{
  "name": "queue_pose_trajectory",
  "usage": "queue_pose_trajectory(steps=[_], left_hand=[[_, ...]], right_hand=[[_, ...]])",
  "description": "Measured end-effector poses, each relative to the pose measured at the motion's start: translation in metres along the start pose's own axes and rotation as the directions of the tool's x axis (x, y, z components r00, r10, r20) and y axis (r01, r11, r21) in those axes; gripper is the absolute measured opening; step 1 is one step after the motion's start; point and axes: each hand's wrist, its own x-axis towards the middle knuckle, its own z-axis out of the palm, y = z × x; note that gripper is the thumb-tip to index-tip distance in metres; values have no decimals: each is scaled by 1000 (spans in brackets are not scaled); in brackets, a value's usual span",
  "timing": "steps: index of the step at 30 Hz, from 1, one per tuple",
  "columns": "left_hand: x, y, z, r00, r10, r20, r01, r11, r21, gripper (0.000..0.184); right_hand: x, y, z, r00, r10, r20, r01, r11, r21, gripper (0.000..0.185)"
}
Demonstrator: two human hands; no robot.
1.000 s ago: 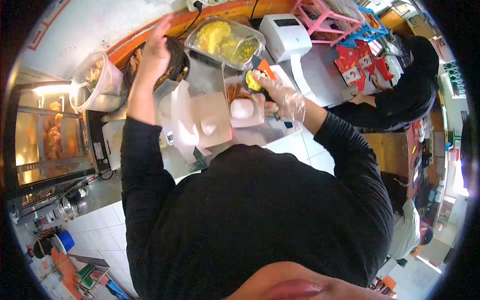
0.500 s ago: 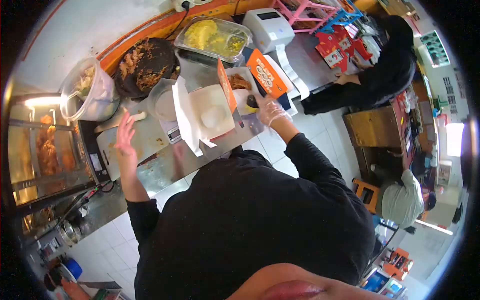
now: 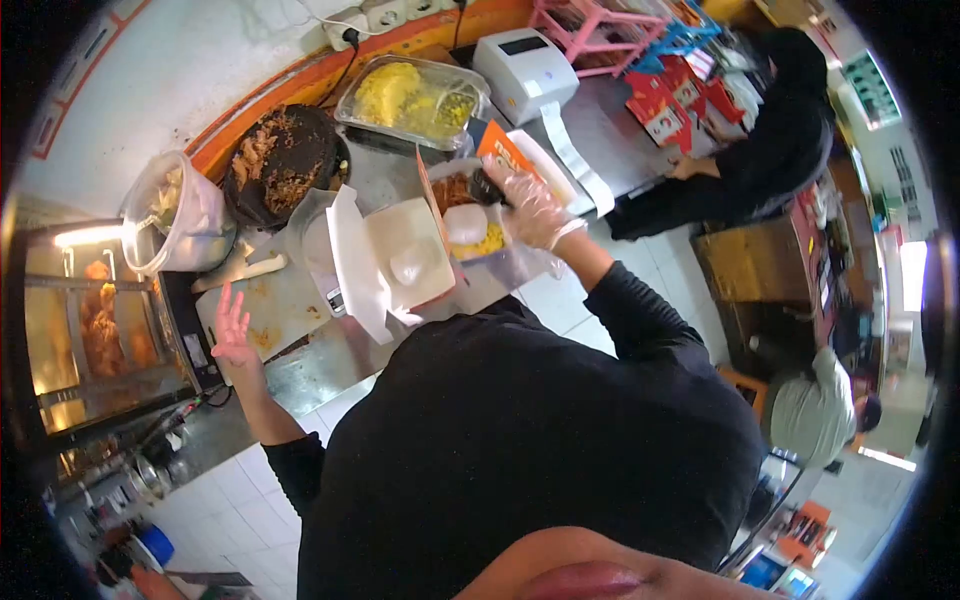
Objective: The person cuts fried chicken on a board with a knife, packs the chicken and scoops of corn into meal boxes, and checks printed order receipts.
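Observation:
My right hand [image 3: 538,212], in a clear plastic glove, is closed around a small dark round object [image 3: 487,187] whose kind I cannot make out. It is over the right-hand takeaway box, which holds browned meat [image 3: 455,192], a white mound of rice [image 3: 466,225] and yellow food [image 3: 488,240]. That box's orange lid [image 3: 502,150] stands up behind the hand. Left of it sits another open box [image 3: 428,228] with a white rice mound [image 3: 408,264] inside. My left hand [image 3: 234,328], bare and open with fingers spread, hovers by the cutting board [image 3: 262,300], holding nothing.
A knife [image 3: 262,267] lies on the board. Behind are a round dark chopping block [image 3: 300,190] with meat scraps, a clear tub [image 3: 165,220], a tray of yellow food [image 3: 400,100] and a label printer [image 3: 522,75]. A heated display [image 3: 100,320] stands left; a co-worker [image 3: 775,140] is right.
My right hand has moved slightly up over the right-hand box, showing more of its rice and yellow food. My left hand appears lower and further left; the view has shifted a little.

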Motion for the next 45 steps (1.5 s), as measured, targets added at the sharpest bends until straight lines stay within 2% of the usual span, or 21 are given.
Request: queue_pose_trajectory(steps=[1,2,3,4,6,8,9,11,16,18,19,23,25,26,29,34,38,40,41,43,45], left_hand=[[-5,29,19,999,-27,-36,30,996,84,108],[-9,49,36,996,-53,-73,65,984,166,108],[-12,55,48,993,-56,-102,73,983,167,108],[-14,60,59,990,-68,-123,90,978,189,108],[-16,67,81,981,-81,-175,118,970,213,107],[-17,71,100,978,-72,-196,119,963,241,107],[-19,69,107,971,-78,-226,135,960,246,107],[-27,64,118,959,-97,-266,161,959,231,107],[-57,71,140,901,-188,-390,296,925,238,109],[-66,81,143,874,-194,-445,337,903,267,110],[-70,82,142,865,-178,-470,331,905,266,109],[-78,92,144,834,-192,-517,358,902,243,110],[-75,91,147,832,-204,-516,373,894,249,109],[-73,92,149,831,-203,-518,374,893,252,109],[-71,97,153,858,-161,-487,348,881,321,108],[-82,93,152,849,-171,-501,338,904,264,107],[-82,88,161,844,-200,-498,354,905,237,107],[-77,85,162,877,-169,-449,318,906,279,108],[-73,88,162,888,-159,-432,311,899,309,109],[-70,87,159,891,-144,-431,295,904,309,109],[-71,89,155,894,-131,-429,281,909,307,109]], right_hand=[[25,11,-19,982,145,119,-146,989,4,62],[51,9,-49,961,216,171,-244,956,161,59],[76,20,-65,976,196,100,-208,968,140,61],[96,40,-68,961,272,38,-272,924,267,52],[143,86,-70,923,343,177,-372,911,177,51],[185,125,-51,766,386,515,-388,915,-110,53],[197,136,-35,768,359,531,-363,926,-102,53],[214,151,3,666,-30,745,253,949,-189,53],[236,157,71,611,3,792,288,931,-226,47],[238,169,112,798,46,600,126,962,-242,51],[245,163,121,748,198,634,44,938,-344,60],[250,160,149,816,92,571,171,905,-391,61],[257,164,171,844,288,453,-167,943,-288,57],[260,165,176,847,289,446,-187,948,-259,56],[255,164,168,793,86,603,70,971,-231,54],[249,165,117,527,-173,832,425,901,-81,51],[246,166,115,444,-239,863,453,892,14,46],[258,221,191,383,-555,739,676,713,185,45],[259,227,186,387,-556,735,679,712,181,45],[256,234,162,461,-458,760,359,880,312,39],[251,237,135,490,-344,801,-15,915,403,35]])
